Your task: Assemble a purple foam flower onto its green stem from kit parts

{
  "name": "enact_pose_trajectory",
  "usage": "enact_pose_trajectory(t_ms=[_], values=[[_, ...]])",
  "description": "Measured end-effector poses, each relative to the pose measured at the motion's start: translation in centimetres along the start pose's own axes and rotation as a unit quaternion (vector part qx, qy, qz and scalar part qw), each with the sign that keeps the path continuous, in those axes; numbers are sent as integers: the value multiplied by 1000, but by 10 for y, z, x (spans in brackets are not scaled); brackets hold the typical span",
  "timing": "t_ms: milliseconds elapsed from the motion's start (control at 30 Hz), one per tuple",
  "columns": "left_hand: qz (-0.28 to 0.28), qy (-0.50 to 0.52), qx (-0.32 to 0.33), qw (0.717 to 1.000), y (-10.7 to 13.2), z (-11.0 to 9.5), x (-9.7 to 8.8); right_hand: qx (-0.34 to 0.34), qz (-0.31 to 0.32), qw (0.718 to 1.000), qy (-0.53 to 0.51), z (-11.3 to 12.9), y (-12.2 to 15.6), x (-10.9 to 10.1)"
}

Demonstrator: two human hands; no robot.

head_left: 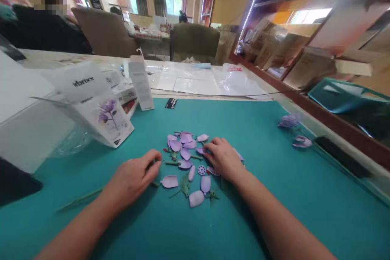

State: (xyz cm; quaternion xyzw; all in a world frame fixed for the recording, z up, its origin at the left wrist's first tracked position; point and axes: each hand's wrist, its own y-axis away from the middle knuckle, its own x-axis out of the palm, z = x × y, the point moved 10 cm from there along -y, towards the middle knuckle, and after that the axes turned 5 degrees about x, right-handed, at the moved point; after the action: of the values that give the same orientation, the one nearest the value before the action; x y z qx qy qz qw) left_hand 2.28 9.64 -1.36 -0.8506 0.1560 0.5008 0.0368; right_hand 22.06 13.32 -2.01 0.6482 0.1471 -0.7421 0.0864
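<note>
Loose artificial-flower pieces lie in a cluster on a green mat. Among them are lilac petals, a spoked purple disc, a green leaf piece and short green stems. My left hand is at the cluster's left side, thumb and forefinger brought together; whatever is in the pinch is too small to make out. Over the right side of the cluster, my right hand has its fingers curled down among the petals, hiding what they grip. A long green stem lies beside my left forearm.
On the left stand a white box with a purple flower picture and a slim white carton. A small black card lies behind the cluster. To the right are a purple flower, a dark oblong object and a teal bin.
</note>
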Motion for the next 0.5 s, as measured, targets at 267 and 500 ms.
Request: enact_pose_trajectory(t_ms=[267, 500], values=[[-12, -4, 7, 1000, 1, 2, -3, 56, -26, 994, -86, -36, 7, -9], [-6, 2, 0, 1000, 1, 6, -3, 60, 24, 986, -151, -45, 0, -11]])
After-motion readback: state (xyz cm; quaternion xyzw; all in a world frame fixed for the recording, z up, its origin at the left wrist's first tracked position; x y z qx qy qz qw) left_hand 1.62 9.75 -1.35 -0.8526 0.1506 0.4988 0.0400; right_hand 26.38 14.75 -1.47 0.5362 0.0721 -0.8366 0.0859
